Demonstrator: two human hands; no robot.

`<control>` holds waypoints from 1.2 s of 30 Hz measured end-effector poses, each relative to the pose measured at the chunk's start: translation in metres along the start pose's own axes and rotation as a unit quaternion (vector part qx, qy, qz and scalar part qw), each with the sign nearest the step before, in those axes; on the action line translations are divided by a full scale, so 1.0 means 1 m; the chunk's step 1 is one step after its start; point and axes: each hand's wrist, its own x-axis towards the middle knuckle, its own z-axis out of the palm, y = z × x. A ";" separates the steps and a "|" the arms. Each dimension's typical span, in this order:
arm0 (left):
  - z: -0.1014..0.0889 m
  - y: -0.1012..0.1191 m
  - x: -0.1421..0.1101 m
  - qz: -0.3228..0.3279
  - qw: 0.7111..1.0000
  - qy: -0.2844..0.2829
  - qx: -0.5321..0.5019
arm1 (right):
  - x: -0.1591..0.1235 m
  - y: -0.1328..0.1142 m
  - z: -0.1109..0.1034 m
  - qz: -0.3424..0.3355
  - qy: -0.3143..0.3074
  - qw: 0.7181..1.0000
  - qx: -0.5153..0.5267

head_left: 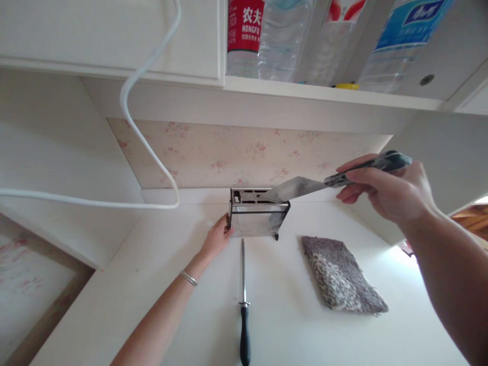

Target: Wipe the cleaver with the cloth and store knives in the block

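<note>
My right hand (385,190) is closed around the dark handle of a kitchen knife (301,188). The blade's tip reaches the slotted top of a clear knife block (257,219) at the back of the white counter. My left hand (217,238) rests against the block's left side, fingers curled on its edge. A silver bracelet sits on that wrist. A sharpening steel (244,300) with a black handle lies on the counter in front of the block, pointing toward it.
A grey patterned cloth (341,274) lies right of the steel. A white cable (145,137) loops across the left wall. Water bottles (282,35) stand on a shelf above. Floral wallpaper (244,152) backs the white counter (290,325).
</note>
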 end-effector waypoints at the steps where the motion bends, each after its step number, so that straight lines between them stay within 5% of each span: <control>1: 0.000 0.000 -0.006 0.003 1.000 0.010 0.001 | 0.005 0.001 -0.001 0.009 -0.021 1.000 -0.002; 7: -0.006 0.007 -0.079 0.033 0.996 0.068 0.047 | 0.031 -0.001 -0.001 0.017 -0.085 0.996 -0.022; 11: -0.005 0.022 -0.138 0.066 0.994 -0.034 0.076 | 0.044 -0.012 0.005 0.034 -0.132 0.989 -0.061; 15: -0.004 0.043 -0.177 0.139 0.968 -0.138 0.158 | 0.051 -0.022 0.014 0.040 -0.115 0.984 -0.133; 21: 0.004 0.055 -0.192 0.288 0.914 -0.192 0.213 | 0.057 -0.034 0.032 0.050 -0.111 0.971 -0.206; 28: 0.018 0.049 -0.197 0.315 0.902 -0.179 0.234 | 0.069 -0.045 0.060 0.043 -0.194 0.946 -0.255; 36: 0.018 0.048 -0.204 0.315 0.906 -0.136 0.247 | 0.079 0.009 0.084 0.115 -0.248 0.926 -0.258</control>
